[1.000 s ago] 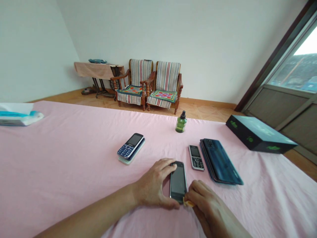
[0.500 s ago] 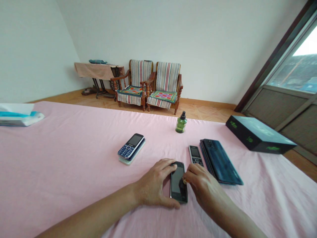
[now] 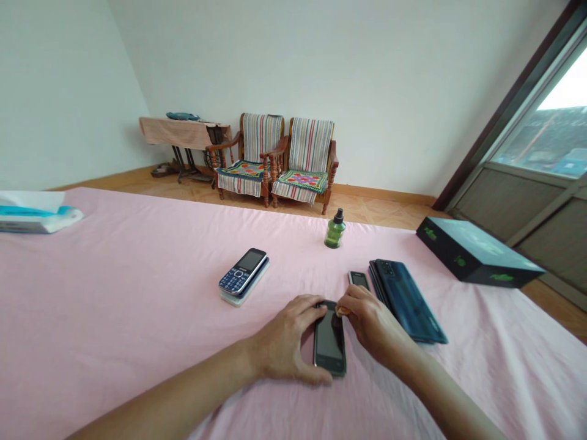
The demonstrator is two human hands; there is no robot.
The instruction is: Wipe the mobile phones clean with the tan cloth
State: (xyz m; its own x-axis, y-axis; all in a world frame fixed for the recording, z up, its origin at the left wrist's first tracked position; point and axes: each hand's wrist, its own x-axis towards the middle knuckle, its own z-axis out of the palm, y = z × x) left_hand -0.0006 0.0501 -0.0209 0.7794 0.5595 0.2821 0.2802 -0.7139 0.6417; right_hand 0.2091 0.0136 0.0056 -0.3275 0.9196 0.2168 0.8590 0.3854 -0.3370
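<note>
While the left hand (image 3: 284,339) steadies a black touchscreen phone (image 3: 329,339), the phone lies flat, screen up, on a pink-sheeted surface (image 3: 137,342), near the edge closest to the wearer. Left fingers (image 3: 306,307) spread wide over the phone's upper left corner, thumb at its lower left edge; the hand has the phone bracketed from that side. Right hand (image 3: 369,318) sits at the upper right corner, its fingers pinched narrow on a small yellowish scrap (image 3: 342,311), possibly cloth; whether the scrap touches the glass cannot be told from this angle.

Just beyond the right hand, a small keypad phone (image 3: 358,279) is partly hidden behind it. Right of that, touching or nearly so, lies a stack of dark blue smartphones (image 3: 406,299). Farther left, a navy keypad phone (image 3: 243,272) rests on a pale flat item (image 3: 232,297). Toward the far edge of the sheet stands a green bottle (image 3: 335,232) with a black cap; a black box with green markings (image 3: 477,256) lies at the right edge, a tissue pack (image 3: 34,220) at the left. Beyond, on the floor, are two striped wooden armchairs (image 3: 288,160) and a cloth-covered table (image 3: 181,131).
</note>
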